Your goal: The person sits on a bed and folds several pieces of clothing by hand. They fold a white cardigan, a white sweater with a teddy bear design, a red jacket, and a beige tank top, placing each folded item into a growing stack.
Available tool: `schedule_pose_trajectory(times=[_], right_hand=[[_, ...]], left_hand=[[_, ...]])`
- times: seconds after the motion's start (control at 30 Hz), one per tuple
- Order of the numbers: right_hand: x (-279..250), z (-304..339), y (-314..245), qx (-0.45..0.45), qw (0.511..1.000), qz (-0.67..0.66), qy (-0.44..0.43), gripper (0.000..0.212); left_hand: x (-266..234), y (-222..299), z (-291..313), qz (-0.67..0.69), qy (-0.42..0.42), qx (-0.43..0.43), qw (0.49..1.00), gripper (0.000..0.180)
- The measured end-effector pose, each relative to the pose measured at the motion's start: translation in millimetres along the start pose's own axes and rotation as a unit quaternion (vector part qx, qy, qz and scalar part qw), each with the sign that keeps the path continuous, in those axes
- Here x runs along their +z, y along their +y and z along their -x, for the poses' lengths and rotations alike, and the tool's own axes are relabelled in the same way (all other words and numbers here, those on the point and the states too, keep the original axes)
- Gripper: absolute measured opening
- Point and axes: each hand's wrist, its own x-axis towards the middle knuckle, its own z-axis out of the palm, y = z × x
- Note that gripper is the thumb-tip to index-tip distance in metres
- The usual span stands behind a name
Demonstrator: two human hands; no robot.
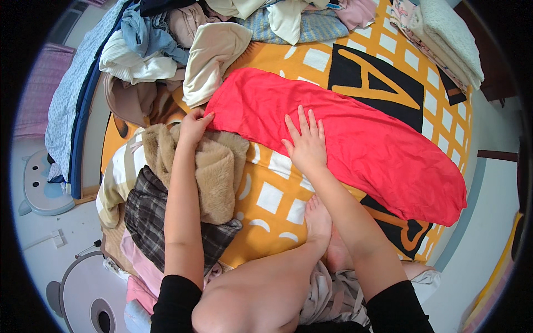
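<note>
Long, smooth red fabric piece [355,144] lies spread on orange/white patterned bedspread [270,197]. L hand [193,129]: grip pinching its L edge. R hand [307,145]: grip unclenched, fingers apart, palm-down on it. Tan plush bundle [215,180] nr L forearm.

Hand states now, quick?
Left hand: closed, seemingly pinching the left edge of the red cloth.
Right hand: open, palm down on the red cloth, fingers spread.

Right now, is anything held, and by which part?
The left hand's grip seems to pinch the red cloth at its left end; the right hand lies flat.
</note>
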Motion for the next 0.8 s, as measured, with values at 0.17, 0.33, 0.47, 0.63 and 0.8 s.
schedule_pose_trajectory(times=[0.17, 0.33, 0.47, 0.63, 0.8], right_hand=[[-3.0, -2.3, -8.0, 0.021, 0.999, 0.012, -0.031, 0.061], [6.8, -10.6, -25.3, -0.022, 0.999, -0.039, -0.011, 0.060], [9.7, -13.1, -30.3, -0.059, 0.997, -0.032, -0.035, 0.060], [-6.2, -15.5, -25.1, -0.021, 0.996, -0.079, -0.026, 0.062], [-18.0, 3.6, 3.6, 0.182, 0.980, -0.006, 0.077, 0.063]], left_hand=[[-1.0, -14.6, -10.5, 0.000, -0.005, -0.077, 0.997, 0.025], [1.7, -0.9, -9.7, 0.004, -0.023, -0.017, 1.000, 0.047], [4.5, 18.9, -13.8, 0.085, -0.084, -0.038, 0.992, 0.063], [6.9, 30.1, -13.0, 0.172, -0.170, -0.083, 0.967, 0.057], [4.5, 33.1, -4.7, 0.226, -0.186, -0.092, 0.952, 0.045]])
